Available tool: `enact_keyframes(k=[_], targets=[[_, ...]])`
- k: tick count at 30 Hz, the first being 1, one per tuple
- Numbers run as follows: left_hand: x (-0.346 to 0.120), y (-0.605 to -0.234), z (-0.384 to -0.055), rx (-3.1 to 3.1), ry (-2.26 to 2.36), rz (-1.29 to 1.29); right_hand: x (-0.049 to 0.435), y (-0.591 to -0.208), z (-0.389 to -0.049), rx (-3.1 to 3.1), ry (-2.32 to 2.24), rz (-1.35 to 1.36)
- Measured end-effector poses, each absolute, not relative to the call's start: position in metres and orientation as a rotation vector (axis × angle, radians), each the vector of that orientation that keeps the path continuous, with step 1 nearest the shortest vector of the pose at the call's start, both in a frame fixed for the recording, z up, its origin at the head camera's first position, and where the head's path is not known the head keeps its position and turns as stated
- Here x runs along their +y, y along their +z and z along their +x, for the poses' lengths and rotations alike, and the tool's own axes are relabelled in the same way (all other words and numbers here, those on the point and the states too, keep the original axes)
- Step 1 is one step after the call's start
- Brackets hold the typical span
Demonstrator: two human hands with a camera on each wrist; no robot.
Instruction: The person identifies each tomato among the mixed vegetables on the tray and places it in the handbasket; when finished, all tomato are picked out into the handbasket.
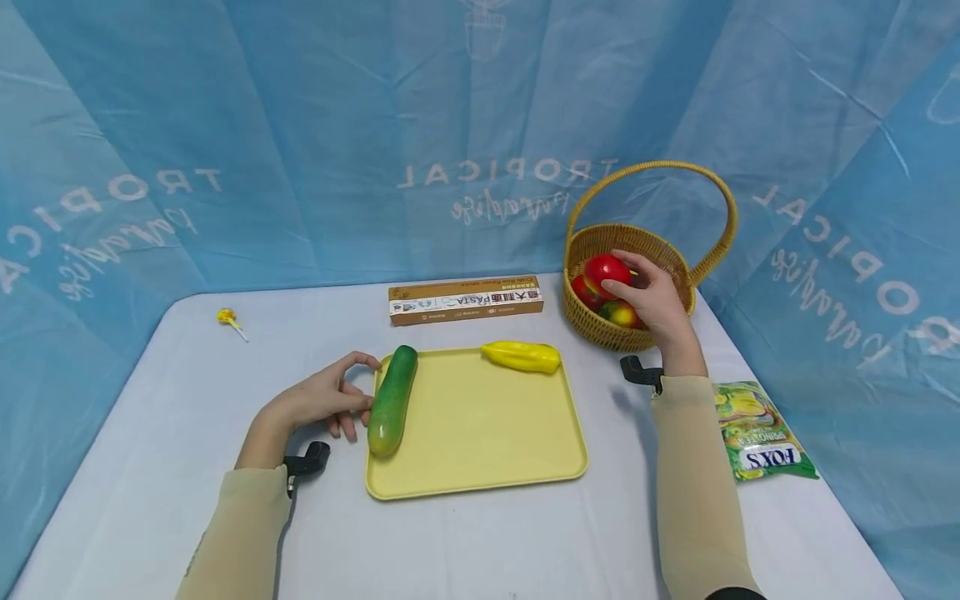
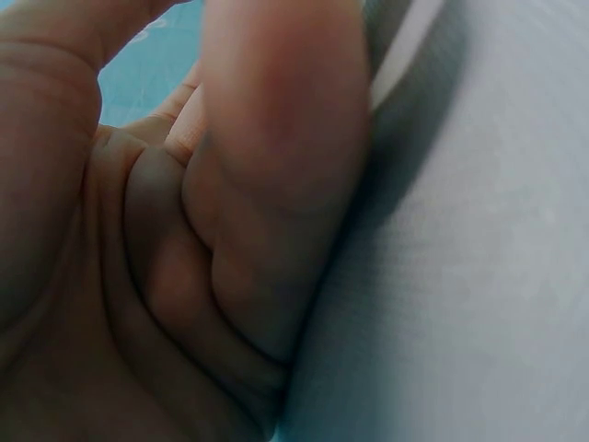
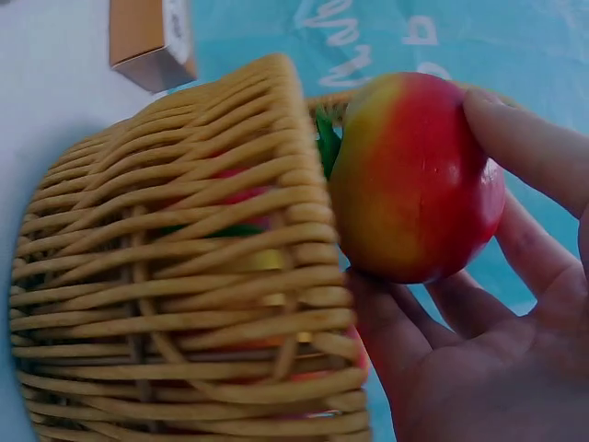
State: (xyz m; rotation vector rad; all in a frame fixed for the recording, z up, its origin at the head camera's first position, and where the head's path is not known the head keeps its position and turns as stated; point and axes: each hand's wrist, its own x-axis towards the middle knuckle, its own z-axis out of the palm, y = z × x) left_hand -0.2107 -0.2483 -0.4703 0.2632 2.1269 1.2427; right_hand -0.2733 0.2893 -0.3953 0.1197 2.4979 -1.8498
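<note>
In the head view my right hand [image 1: 651,302] grips a glossy red-and-yellow fruit [image 3: 414,180] at the mouth of the wicker basket [image 3: 184,267]. Thumb and fingers lie on opposite sides of the fruit, and a bit of green leaf shows beside it. More fruit [image 1: 621,314], red and yellow, lies inside the basket, partly hidden. My left hand [image 1: 322,398] rests at the left edge of the yellow tray [image 1: 487,433], fingers loosely bent. Its fingertips are right beside a green cucumber [image 1: 393,400] lying along that edge.
A yellow pepper-like vegetable [image 1: 521,356] lies across the tray's back rim. Behind the tray is a brown pasta box [image 1: 465,300]. A yellow lollipop [image 1: 227,317] lies at the back left, and a green FOX'S bag [image 1: 761,429] at the right edge. A blue curtain [image 1: 337,150] surrounds the table.
</note>
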Motion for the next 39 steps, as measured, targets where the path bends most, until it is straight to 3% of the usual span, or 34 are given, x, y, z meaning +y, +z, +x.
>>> enact_keyframes(k=[25, 39], targets=[[-0.250, -0.472, -0.210, 2.136, 1.236, 0.255, 0.290, -0.397, -0.276, 2.613, -1.813, 0.083], [-0.257, -0.469, -0.214, 2.133, 1.269, 0.250, 0.279, -0.371, -0.267, 2.752, -1.847, -0.047]])
